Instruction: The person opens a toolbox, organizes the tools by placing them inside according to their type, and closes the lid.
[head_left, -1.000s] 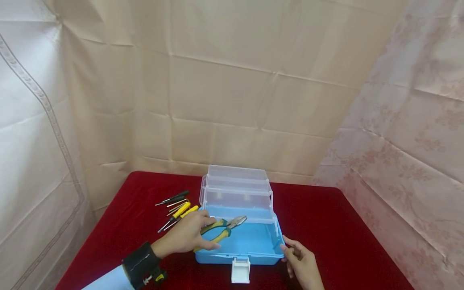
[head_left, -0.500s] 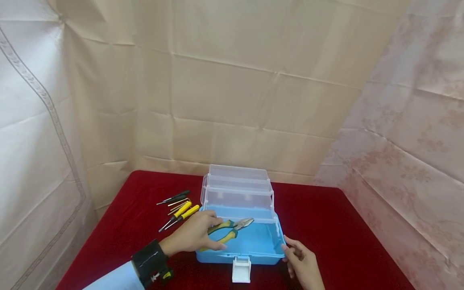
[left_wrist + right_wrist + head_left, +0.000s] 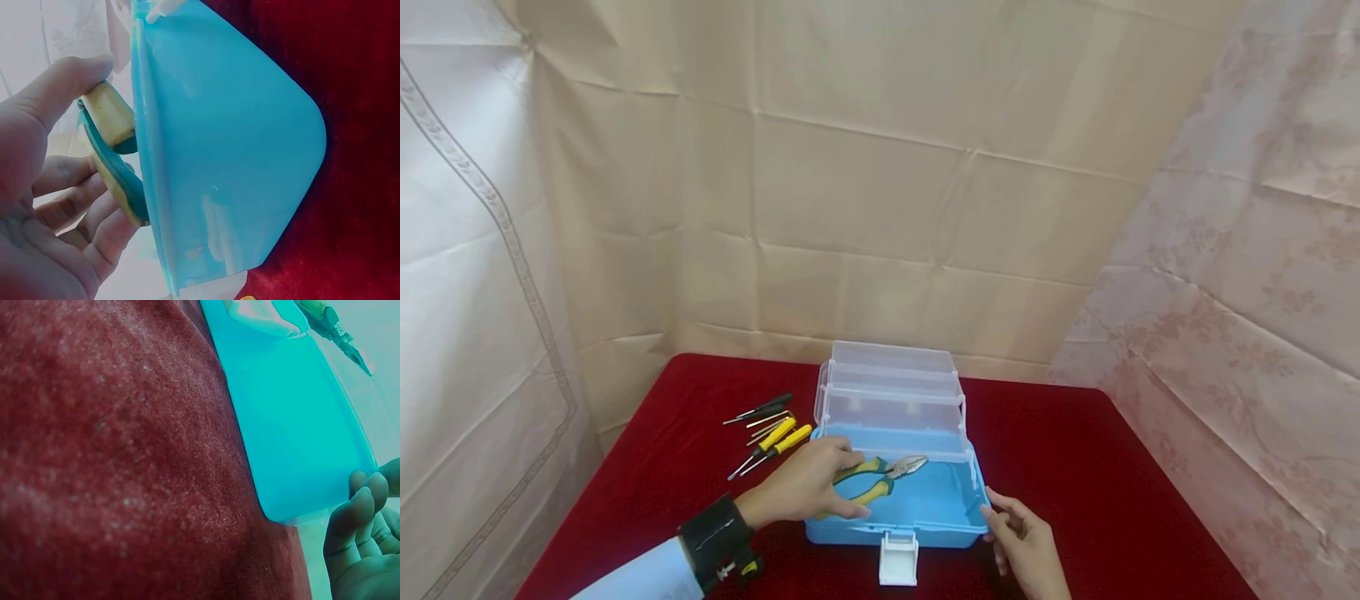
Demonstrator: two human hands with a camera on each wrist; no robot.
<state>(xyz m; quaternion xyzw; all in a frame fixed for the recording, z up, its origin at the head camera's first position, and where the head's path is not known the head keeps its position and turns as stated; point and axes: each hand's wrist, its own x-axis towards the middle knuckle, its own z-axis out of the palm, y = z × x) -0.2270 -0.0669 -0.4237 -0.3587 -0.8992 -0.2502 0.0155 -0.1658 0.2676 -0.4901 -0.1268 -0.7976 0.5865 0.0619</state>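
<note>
Left wrist view: pliers (image 3: 111, 115) partly hidden behind box (image 3: 231, 125).

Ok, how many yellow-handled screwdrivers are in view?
2, on the red cloth left of the blue box: the left screwdriver and, beside it, the right screwdriver, nearer the left hand. More could be hidden.

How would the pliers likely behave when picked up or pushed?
The pliers are probably heavy for their size, given the metal head. Their handles stand spread, so they may swing on the pivot. The thick yellow-and-green coverings probably resist slipping in the left hand.
</note>
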